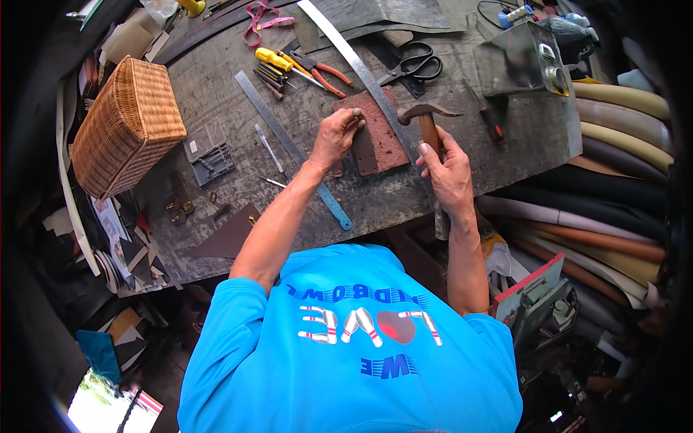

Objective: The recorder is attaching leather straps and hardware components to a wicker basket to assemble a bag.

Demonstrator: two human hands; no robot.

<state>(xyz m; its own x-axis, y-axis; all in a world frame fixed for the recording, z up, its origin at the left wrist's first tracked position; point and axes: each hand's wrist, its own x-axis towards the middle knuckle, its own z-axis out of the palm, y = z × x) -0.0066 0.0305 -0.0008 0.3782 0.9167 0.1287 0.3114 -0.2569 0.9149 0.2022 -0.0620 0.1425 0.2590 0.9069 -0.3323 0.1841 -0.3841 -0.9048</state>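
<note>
The left hand (336, 138) pinched a small rod-like tool (356, 112) at a dark brown strip (367, 157) on a reddish slab (388, 133); the right hand (451, 173) gripped a hammer (429, 130). On the surface (451, 86), an open clear case (209, 137) held dark pieces (212, 164). The wicker basket's (126, 133) contents were hidden.
</note>
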